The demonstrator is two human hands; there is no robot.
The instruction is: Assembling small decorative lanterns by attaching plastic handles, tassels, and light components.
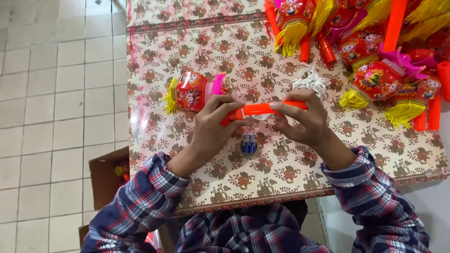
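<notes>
Partly, fingers (233, 104) covering orange handle (262, 109), ends hidden

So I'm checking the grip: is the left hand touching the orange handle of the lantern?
Touching. The head view shows the left hand with fingers wrapped around the orange handle, no gap between them.

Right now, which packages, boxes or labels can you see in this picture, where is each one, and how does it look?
Battery pack: on the floral tablecloth, between the left hand and the right hand; small, clear wrap, blue and silver cells.
Cardboard box: on the tiled floor, left of the table; brown, open, with red and yellow items inside.
No signs or screens in view.
</notes>
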